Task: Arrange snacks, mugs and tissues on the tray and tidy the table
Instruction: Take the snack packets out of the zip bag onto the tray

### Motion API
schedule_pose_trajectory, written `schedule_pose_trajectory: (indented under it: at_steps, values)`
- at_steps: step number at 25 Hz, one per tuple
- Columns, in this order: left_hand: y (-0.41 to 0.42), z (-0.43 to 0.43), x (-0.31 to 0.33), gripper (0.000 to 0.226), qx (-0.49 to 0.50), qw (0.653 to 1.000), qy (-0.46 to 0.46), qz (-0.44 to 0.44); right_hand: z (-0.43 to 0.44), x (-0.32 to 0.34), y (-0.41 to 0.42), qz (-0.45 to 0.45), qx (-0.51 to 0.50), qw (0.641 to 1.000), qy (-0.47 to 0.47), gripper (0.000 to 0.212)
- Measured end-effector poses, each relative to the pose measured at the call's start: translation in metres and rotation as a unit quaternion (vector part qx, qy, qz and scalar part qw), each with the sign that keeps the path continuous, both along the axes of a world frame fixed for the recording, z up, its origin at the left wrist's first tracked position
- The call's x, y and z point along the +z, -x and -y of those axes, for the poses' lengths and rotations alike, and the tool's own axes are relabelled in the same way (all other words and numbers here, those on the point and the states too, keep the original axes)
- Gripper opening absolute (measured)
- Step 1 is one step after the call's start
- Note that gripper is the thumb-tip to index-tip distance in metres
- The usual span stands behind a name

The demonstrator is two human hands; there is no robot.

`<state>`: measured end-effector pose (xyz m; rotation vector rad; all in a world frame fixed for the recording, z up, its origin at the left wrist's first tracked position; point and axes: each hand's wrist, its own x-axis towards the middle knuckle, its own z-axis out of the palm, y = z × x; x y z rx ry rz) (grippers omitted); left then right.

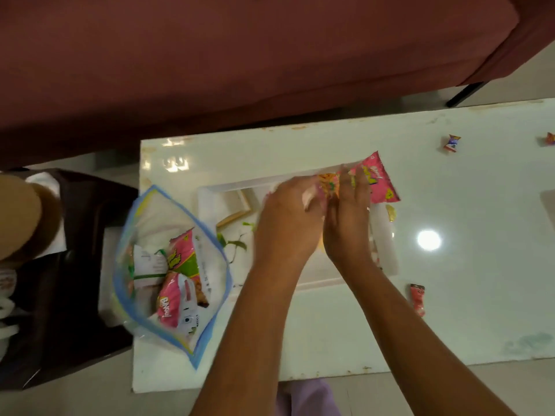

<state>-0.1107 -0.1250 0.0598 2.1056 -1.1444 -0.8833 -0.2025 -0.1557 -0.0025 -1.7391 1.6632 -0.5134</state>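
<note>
A white tray (210, 202) lies in the middle of the white table (480, 265). Both hands are over its far right corner. My left hand (285, 226) and my right hand (348, 223) together hold a pink snack packet (381, 181) whose right end sticks out past the fingers. An orange-green packet (329, 183) shows between the hands; which hand grips it is unclear. A clear blue-edged plastic bag (168, 265) with several snack packets inside lies at the table's left end, beside the tray.
Small wrapped sweets lie loose on the table: one at the far right (452, 143), one at the right edge (550, 138), a red one near the front (418, 299). A maroon sofa (240, 55) runs behind the table. A dark side table (75, 295) stands left.
</note>
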Motion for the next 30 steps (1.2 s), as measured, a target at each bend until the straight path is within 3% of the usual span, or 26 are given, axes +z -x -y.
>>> schedule_pose_trajectory:
  at_steps: [2,5,7,10,14,16,20,23,26,30]
  values:
    - [-0.054,-0.052,0.055,0.028,0.084,0.989,0.093,0.076,-0.034,0.047,-0.03,0.184,0.01,0.981,0.052,0.034]
    - [-0.122,-0.117,0.102,0.018,0.051,0.985,0.069,0.147,-0.083,0.1,-0.068,0.225,0.138,0.964,-0.007,0.027]
    - [-0.139,-0.139,0.103,0.019,0.006,0.982,0.017,0.188,-0.109,0.109,-0.1,0.123,0.246,0.956,-0.098,0.028]
    - [-0.133,-0.15,0.088,0.024,-0.051,0.958,-0.042,0.28,-0.123,0.094,-0.135,-0.056,0.328,0.933,-0.136,0.027]
    - [-0.135,-0.157,0.063,0.027,0.055,0.973,-0.052,0.22,-0.12,0.06,-0.161,-0.19,0.387,0.887,-0.164,0.024]
    - [-0.135,-0.159,0.057,0.027,0.084,0.974,-0.033,0.209,-0.124,0.044,-0.173,-0.236,0.409,0.858,-0.201,0.026]
    - [-0.141,-0.159,0.051,0.027,0.095,0.973,-0.018,0.208,-0.121,0.027,-0.185,-0.246,0.441,0.835,-0.218,0.02]
    - [-0.142,-0.152,0.051,0.029,0.103,0.973,-0.025,0.205,-0.107,0.046,-0.178,-0.2,0.415,0.865,-0.197,0.025]
    - [-0.144,-0.138,0.057,0.033,0.083,0.978,-0.019,0.191,-0.083,0.086,-0.154,-0.084,0.337,0.921,-0.176,0.033]
    - [-0.15,-0.109,0.07,0.048,0.015,0.995,-0.005,0.102,-0.037,0.145,-0.101,0.073,0.268,0.949,-0.148,0.037]
